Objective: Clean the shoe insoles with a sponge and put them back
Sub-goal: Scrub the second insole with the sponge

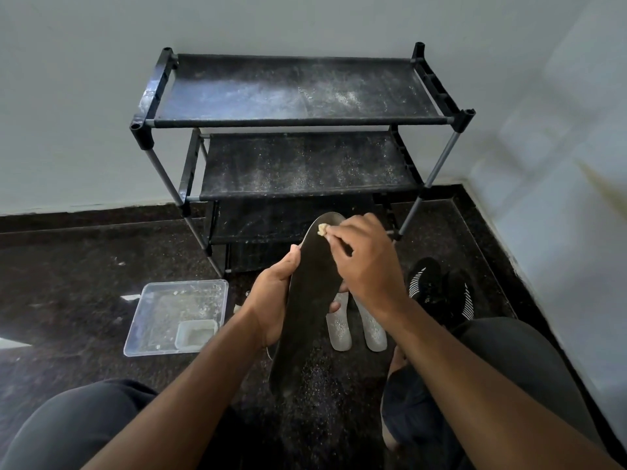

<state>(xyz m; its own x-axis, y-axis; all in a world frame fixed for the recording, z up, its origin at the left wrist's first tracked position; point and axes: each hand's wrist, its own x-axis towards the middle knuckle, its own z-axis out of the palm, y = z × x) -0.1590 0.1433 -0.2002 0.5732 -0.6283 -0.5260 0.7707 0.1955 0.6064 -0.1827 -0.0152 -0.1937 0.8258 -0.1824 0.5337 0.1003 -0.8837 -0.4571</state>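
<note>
Insole (310, 300), dark and long, held up off the floor (84, 266) at a slant, toe end pointing away toward the shoe rack (298, 130). Left hand (271, 300) wrapped round its left edge near the middle, thumb on top, fingertips showing past the right edge underneath. Right hand (366, 262) curled over the toe end, pinching a small yellowish sponge (323, 229) against the surface near the tip. Two pale insoles (339, 329) lying side by side on the floor directly beneath, partly hidden by the held insole and the right wrist. Pair of black shoes (441, 293) with white stripes just right of those, close to the right knee. Clear plastic tray (176, 317) on the floor to the left, well apart from the hands, with a smaller tub (196, 335) sitting in its near right corner. Black rack with dusty fabric shelves against the wall straight ahead, its lowest tier partly blocked from view by the raised toe end and the right hand. Dark speckled floor all round, white wall closing in along the right side. Knees in dark trousers at the bottom corners.
</note>
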